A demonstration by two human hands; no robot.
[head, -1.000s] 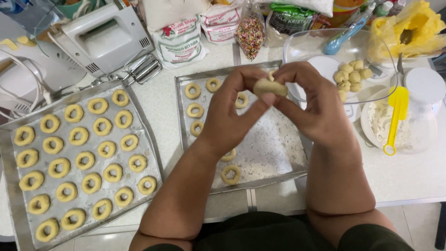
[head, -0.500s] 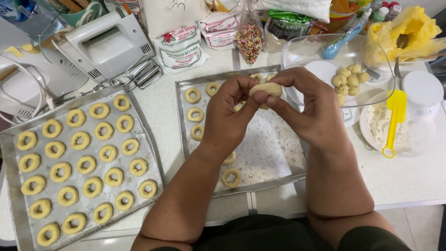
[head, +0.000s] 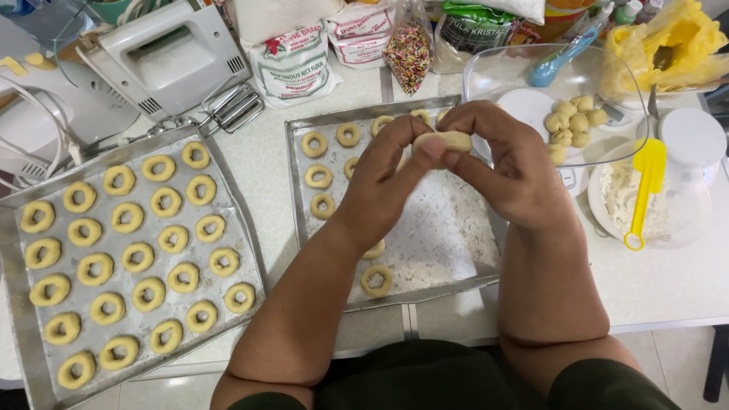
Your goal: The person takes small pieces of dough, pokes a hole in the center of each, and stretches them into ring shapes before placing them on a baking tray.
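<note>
Fingers (head: 425, 148) of both hands around dough piece (head: 448, 140)

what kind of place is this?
Most likely a home kitchen counter set up for baking. Both hands, left hand and right hand, hold a dough piece over a baking tray; a hand mixer and flour bag sit behind.

Single view only, a head-worn camera looking steeply down over the person's own forearms at a white tiled counter (head: 683, 288). It faces forward and down, close in: left hand (head: 387, 178) and right hand (head: 516, 171) sit near frame centre, lap at the bottom edge. Full baking tray (head: 15, 319) fills the left, second tray (head: 296, 182) centre, bags and a hand mixer (head: 163, 57) crowd the top edge. No second view to overlap.
</note>
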